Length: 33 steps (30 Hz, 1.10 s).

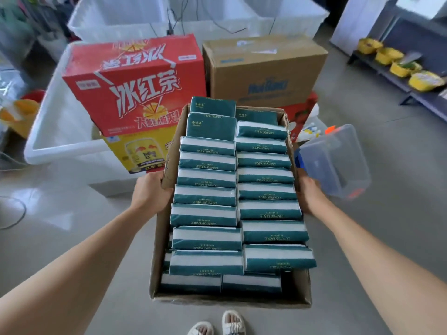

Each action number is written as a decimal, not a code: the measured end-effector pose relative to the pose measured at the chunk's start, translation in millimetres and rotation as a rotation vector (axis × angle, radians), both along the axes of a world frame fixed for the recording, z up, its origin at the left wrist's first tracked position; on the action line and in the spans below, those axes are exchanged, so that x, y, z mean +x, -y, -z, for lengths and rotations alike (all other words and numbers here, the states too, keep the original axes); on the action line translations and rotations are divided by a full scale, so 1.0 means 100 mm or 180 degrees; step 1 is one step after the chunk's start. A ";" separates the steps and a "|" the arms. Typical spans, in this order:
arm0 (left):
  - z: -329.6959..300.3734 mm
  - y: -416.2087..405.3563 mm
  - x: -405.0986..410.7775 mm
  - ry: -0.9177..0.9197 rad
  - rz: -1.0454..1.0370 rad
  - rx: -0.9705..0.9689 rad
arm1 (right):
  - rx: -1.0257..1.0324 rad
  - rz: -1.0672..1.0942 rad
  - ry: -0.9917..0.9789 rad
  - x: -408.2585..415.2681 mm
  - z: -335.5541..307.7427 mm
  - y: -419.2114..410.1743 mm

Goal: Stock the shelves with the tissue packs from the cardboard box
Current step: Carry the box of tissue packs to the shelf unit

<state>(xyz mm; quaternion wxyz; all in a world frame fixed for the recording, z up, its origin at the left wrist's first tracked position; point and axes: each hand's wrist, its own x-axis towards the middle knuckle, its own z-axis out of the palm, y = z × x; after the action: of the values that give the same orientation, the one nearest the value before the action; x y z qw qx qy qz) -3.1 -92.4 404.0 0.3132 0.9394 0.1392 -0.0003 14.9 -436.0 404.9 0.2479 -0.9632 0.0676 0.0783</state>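
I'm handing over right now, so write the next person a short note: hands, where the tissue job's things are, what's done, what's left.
Left hand grips the left wall of the open cardboard box; right hand grips the right wall. The box is held up above the floor, over the person's feet.
Tissue packs: two rows fill the box, most on edge, two lying flat at the far end.
Done: box picked up. No pack is out of it.
Left: carry it to the shelves and stock every pack. The low shelf at far right holds yellow bowls.

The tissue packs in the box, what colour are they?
The tissue packs are dark teal green with a white band, seen best in the head view.
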 end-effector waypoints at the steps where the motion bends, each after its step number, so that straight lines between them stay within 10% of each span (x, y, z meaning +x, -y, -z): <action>1: -0.04 0.03 0.03 0.0027 0.0100 -0.0019 | -0.0020 0.0082 0.0020 -0.05 -0.03 0.04; 23: -0.29 1.53 -0.01 0.0110 0.2614 -0.0040 | 0.0762 0.2450 0.0137 -2.46 -0.39 0.74; 33: -0.44 2.81 -0.82 0.0112 0.3711 0.0072 | 0.0144 0.3341 0.0100 -3.98 -0.56 1.11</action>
<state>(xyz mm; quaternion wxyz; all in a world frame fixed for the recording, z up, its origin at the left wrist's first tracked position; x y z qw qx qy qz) -85.0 -373.6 447.9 0.2535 0.8641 -0.4061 -0.1556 -382.9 -546.8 460.7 0.2755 -0.7952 0.5357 -0.0695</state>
